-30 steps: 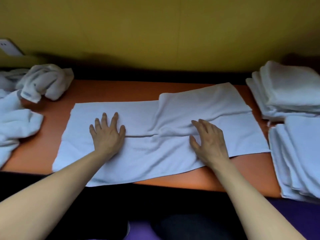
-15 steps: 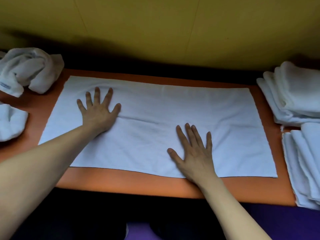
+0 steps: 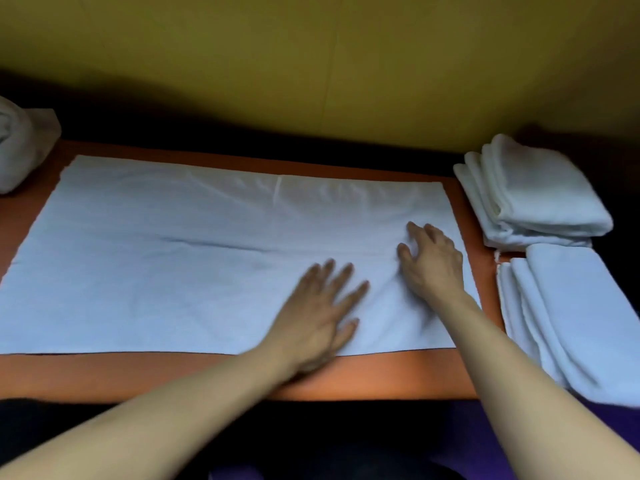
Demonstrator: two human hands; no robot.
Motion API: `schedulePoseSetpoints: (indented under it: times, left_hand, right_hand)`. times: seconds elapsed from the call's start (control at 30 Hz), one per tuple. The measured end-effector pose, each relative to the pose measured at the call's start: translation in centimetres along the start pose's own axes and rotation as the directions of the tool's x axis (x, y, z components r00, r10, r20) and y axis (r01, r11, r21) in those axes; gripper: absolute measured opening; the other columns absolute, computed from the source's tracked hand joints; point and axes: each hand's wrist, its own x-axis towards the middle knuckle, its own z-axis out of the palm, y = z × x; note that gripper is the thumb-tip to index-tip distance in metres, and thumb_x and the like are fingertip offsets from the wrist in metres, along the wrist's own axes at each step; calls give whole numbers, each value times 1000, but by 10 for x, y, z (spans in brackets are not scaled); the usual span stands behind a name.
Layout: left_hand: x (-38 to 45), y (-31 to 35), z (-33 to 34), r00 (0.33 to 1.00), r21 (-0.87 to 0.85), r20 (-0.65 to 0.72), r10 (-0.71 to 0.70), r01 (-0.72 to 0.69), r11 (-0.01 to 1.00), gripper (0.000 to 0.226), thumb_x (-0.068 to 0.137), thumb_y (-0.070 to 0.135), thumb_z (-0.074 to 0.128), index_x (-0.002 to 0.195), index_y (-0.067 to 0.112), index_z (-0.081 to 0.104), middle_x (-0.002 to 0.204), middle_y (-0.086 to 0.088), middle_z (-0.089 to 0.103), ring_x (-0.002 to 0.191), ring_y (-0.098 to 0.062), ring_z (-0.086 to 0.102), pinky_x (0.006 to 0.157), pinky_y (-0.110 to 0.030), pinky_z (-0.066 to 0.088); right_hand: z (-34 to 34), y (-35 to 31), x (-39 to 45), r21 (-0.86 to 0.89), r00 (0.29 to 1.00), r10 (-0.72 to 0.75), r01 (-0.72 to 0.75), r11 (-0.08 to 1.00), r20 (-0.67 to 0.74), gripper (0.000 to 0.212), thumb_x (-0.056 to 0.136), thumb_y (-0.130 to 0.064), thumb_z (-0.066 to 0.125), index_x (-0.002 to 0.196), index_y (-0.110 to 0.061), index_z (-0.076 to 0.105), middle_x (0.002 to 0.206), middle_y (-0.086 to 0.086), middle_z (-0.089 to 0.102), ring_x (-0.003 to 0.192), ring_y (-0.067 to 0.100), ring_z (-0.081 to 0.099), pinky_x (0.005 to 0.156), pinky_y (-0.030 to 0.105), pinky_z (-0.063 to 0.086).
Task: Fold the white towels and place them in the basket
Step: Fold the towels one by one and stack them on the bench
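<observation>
A white towel [image 3: 207, 258] lies spread flat on the orange table [image 3: 381, 379]. The left hand [image 3: 320, 313] presses flat-fingered on the towel's near right part. The right hand [image 3: 433, 261], fingers loosely bent, rests on it just beyond, holding nothing.

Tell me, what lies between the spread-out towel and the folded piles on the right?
Only a narrow strip of bare orange table separates the spread towel from the folded stacks, seen in the head view.

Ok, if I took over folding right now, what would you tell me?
Left hand: flat on the spread towel, near its front edge.
Right hand: fingers bent, resting on the towel's right part.
Done: the towel lies smooth on the orange table; two folded stacks sit at the right.
Left: fold this towel, then the crumpled one far left. No basket is in view.
</observation>
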Motion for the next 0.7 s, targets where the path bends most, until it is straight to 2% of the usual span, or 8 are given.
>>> schedulePoseSetpoints:
  times: [0.13, 0.2, 0.27, 0.3, 0.37, 0.43, 0.53, 0.7]
  left_hand:
    - [22, 74, 26, 967, 14, 63, 246, -248, 969, 57, 94, 49, 46, 144, 21, 53, 151, -12, 50, 137, -39, 46, 115, -50, 37]
    - [36, 92, 33, 961, 62, 52, 270, -273, 960, 47, 88, 45, 54, 124, 16, 61, 129, -11, 61, 113, -36, 57, 97, -43, 46]
    - [51, 102, 33, 965, 100, 26, 260, -261, 960, 31, 82, 41, 63, 99, 15, 62, 100, -6, 60, 82, -29, 52, 74, -37, 40]
    - [57, 106, 33, 969, 116, 16, 246, -246, 962, 27, 79, 39, 68, 91, 16, 60, 90, -4, 57, 73, -26, 47, 67, -36, 35]
    - [66, 111, 34, 975, 147, 8, 220, -219, 965, 18, 75, 26, 73, 82, 17, 59, 79, -2, 51, 64, -23, 42, 57, -34, 27]
    - [68, 113, 33, 984, 172, 2, 177, -175, 969, 11, 76, 8, 60, 82, 18, 61, 72, 0, 48, 57, -20, 42, 49, -33, 20]
    - [70, 109, 25, 993, 169, 30, 115, -118, 979, 30, 71, 3, 41, 85, 19, 62, 70, 2, 47, 55, -17, 43, 44, -31, 20]
    - [65, 115, 22, 992, 10, 124, -12, 11, 1000, 22, 62, 5, 53, 78, 21, 51, 68, 4, 46, 52, -15, 42, 46, -28, 21]
  right_hand:
    - [-17, 18, 29, 28, 998, 56, -56, 998, -22, 48, 99, -35, 49, 144, -22, 48, 148, 15, 45, 133, 37, 41, 109, 46, 33]
    - [-23, 21, 42, -23, 991, 137, -137, 990, -9, 55, 98, -40, 50, 147, -16, 40, 147, 20, 41, 135, 41, 38, 109, 49, 32]
    - [-30, 21, 54, -75, 976, 216, -214, 974, 16, 66, 98, -46, 49, 151, -10, 32, 151, 23, 34, 140, 43, 32, 113, 51, 28]
    - [-32, 21, 61, -70, 970, 242, -240, 968, 26, 70, 97, -48, 51, 151, -8, 31, 152, 23, 33, 141, 43, 32, 113, 52, 29]
    - [-38, 20, 77, 28, 946, 318, -321, 947, 62, 76, 93, -48, 60, 148, -3, 32, 150, 22, 38, 137, 43, 39, 110, 52, 37]
    - [-47, 17, 89, 172, 902, 406, -427, 888, 144, 83, 88, -43, 72, 147, 1, 34, 144, 21, 48, 129, 43, 50, 104, 50, 46]
    - [-59, 17, 98, 185, 874, 407, -460, 868, 265, 68, 85, -30, 79, 135, 6, 49, 129, 20, 60, 117, 42, 60, 91, 43, 51]
    - [-64, 20, 94, 327, 864, 384, -483, 812, 325, 61, 83, -18, 79, 133, 4, 53, 126, 21, 60, 108, 39, 61, 83, 39, 50]
